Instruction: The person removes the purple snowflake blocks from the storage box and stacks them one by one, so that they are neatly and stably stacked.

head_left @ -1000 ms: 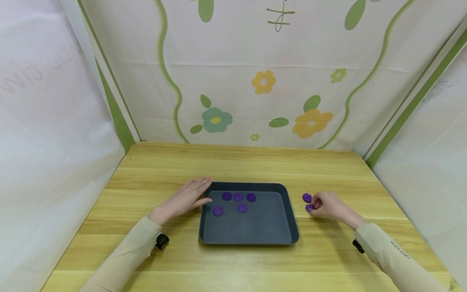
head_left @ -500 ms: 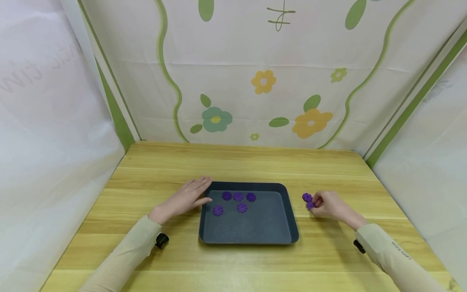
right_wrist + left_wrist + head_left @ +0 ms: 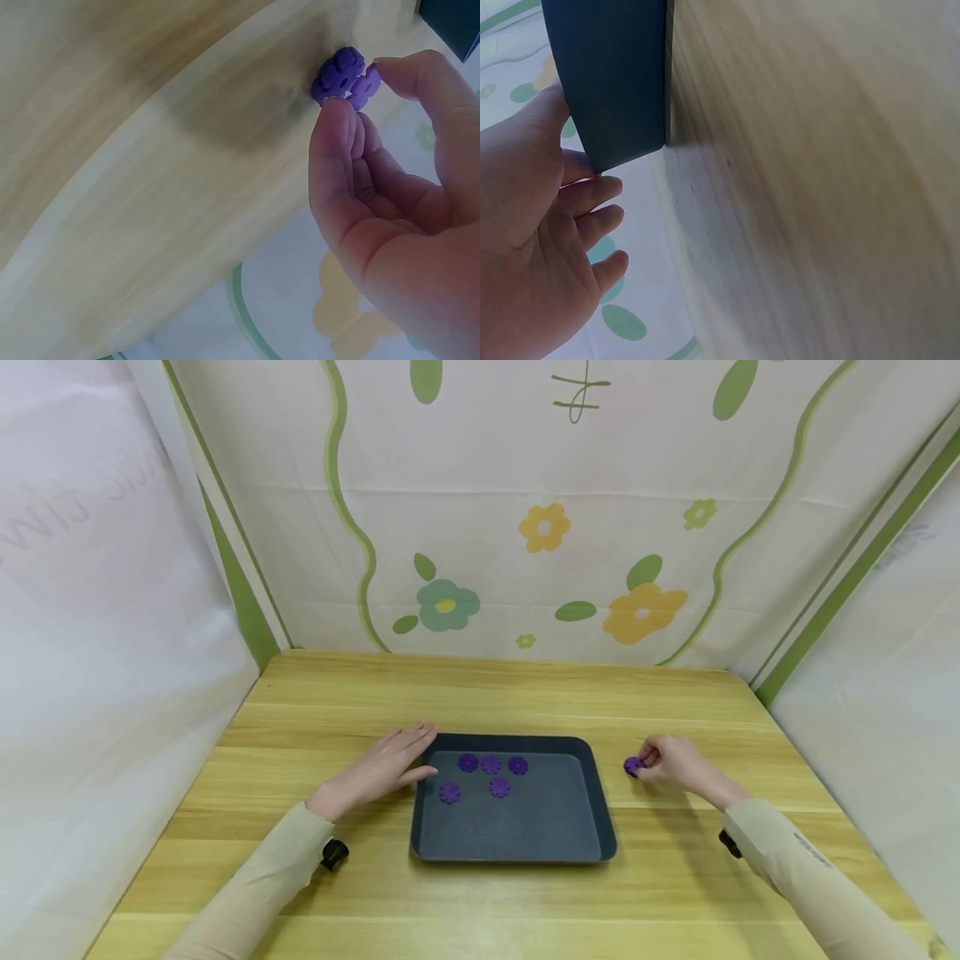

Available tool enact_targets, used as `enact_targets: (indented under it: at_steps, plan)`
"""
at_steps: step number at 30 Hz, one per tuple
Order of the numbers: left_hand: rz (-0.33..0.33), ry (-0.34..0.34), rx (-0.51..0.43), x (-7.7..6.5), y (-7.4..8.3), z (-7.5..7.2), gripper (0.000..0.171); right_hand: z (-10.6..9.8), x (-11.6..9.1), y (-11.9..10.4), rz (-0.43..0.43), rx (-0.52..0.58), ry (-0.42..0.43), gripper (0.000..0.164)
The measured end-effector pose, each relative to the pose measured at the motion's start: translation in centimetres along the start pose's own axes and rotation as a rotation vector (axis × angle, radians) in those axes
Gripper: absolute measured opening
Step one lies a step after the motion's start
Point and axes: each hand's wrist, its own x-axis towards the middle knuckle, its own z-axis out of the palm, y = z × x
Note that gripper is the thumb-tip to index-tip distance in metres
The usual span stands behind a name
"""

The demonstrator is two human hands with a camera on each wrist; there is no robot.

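Observation:
My right hand [image 3: 678, 766] pinches a purple snowflake-shaped disc [image 3: 364, 88] between thumb and fingertips, to the right of the tray. Close against it is a second, darker purple notched disc [image 3: 337, 73]; whether the fingers also touch that one cannot be told. In the head view the two overlap and the hand partly covers them. With its fingers mostly straight, my left hand [image 3: 378, 772] rests on the back left corner of a dark grey tray [image 3: 517, 852]. Its thumb lies over the left rim. Several purple discs [image 3: 499, 787] lie flat inside the tray, towards its back left.
The wooden table [image 3: 480, 902] reaches back to a white cloth wall [image 3: 465, 468] printed with flowers. More white cloth hangs at the left and right sides. Black wrist straps show below both sleeves.
My right hand has lifted the nearer disc and moved slightly back, bringing it up to the other disc outside the tray. The left hand and tray have stayed in place.

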Motion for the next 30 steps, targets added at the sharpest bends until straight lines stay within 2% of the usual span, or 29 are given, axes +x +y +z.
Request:
enact_targets:
  at_steps: [8,19,30]
  plan:
    - [0.001,-0.008,-0.011,0.04,-0.03,0.07,0.071,0.2,0.78,0.42,-0.001,-0.019,-0.015,0.02]
    - [-0.003,0.0,-0.028,-0.01,-0.07,0.02,0.07,0.28,0.82,0.37,0.014,-0.006,-0.033,0.021]
    - [0.016,0.015,0.003,0.05,-0.22,0.12,0.07,0.44,0.81,0.38,0.007,-0.001,-0.03,0.019]
